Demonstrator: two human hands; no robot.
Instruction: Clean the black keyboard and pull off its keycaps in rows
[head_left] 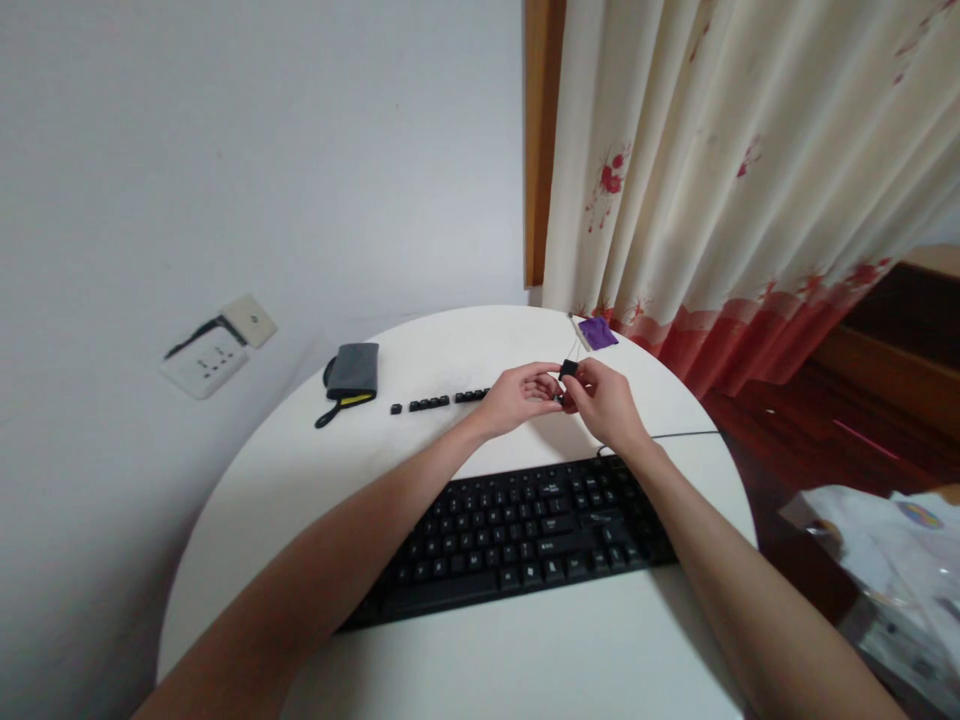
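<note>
Above the far side of the keyboard (pixel 517 530), my two hands meet. My right hand (pixel 604 400) is closed, pinching a small black block with thin wires rising from it, which looks like a wire keycap puller (pixel 568 370). My left hand (pixel 517 398) has its fingers curled, the index tip reaching the puller's side. At the left thumb tip is a small dark piece (pixel 559 399) that looks like a keycap, partly hidden by fingers. A row of loose black keycaps (pixel 429 404) lies on the white table left of my left hand.
The round white table (pixel 495 650) stands by the wall. A grey pouch (pixel 354 372) with a black loop lies at the far left, a purple cloth-like item (pixel 598 333) at the far right. The keyboard cable (pixel 686 434) runs off the right edge. A curtain (pixel 675 200) hangs behind.
</note>
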